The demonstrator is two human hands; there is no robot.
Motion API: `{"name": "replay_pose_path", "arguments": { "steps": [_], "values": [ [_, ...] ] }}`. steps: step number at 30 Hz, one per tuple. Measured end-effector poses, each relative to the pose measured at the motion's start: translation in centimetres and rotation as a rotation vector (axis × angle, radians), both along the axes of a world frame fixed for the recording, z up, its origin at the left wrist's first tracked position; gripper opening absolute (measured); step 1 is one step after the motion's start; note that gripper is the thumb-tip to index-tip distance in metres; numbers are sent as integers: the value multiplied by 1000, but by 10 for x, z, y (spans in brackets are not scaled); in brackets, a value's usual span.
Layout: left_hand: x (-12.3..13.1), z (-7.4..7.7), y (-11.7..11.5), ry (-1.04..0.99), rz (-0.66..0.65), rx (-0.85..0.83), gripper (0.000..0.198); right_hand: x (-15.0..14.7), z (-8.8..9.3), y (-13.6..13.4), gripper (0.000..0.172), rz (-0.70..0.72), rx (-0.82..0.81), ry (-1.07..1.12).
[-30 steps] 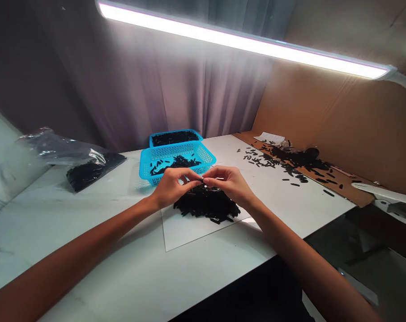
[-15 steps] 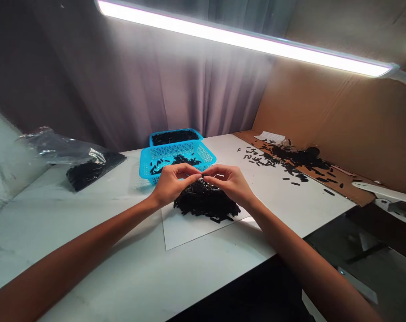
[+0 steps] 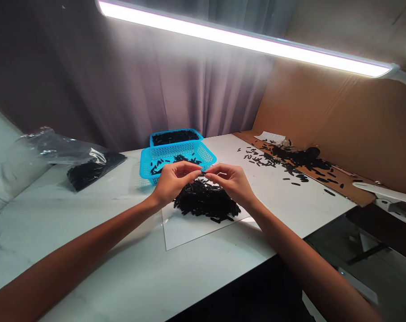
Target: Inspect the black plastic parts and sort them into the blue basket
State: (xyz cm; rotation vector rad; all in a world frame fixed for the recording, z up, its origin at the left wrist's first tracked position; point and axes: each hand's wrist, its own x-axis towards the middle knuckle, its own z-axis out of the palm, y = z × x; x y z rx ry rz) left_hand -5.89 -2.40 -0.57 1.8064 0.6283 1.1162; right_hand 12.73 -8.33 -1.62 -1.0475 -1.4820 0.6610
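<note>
My left hand and my right hand meet fingertip to fingertip. Pinched between them is a small black elongated piece, mostly covered by the fingers; its exact kind is too small to make out. Right below lies a heap of similar black pieces on a white sheet. Just behind my hands stands a blue perforated basket with some black pieces scattered on its bottom. A second blue basket, filled with black pieces, sits behind the first.
At the left lies a clear plastic bag of black material. Loose black pieces spread over the table's right side and onto brown cardboard. A bright tube lamp hangs overhead, its white arm at the right edge.
My fingertips have drawn slightly apart, so a little more of the small black piece shows between them. The baskets, heap and bag stay where they were.
</note>
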Motion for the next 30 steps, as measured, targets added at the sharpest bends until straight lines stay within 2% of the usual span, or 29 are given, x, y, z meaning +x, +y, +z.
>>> {"name": "replay_pose_path", "arguments": {
  "steps": [5,10,17,21,27,30],
  "values": [
    [0,2,-2,14,33,17,23,0,-2,0,12,-112,77,-12],
    [0,6,-8,18,39,78,18,-3,4,-6,7,-141,183,-58],
    [-4,26,-26,-30,35,297,7,-7,17,-22,4,-278,440,-251],
    [-1,50,-30,-65,52,402,6,-8,40,-24,6,-323,546,-268],
    [14,97,-18,-241,91,438,6,-8,96,-11,11,-350,690,-200],
    [15,113,-8,-260,87,488,8,-7,118,-4,13,-358,742,-208]
  ]
}}
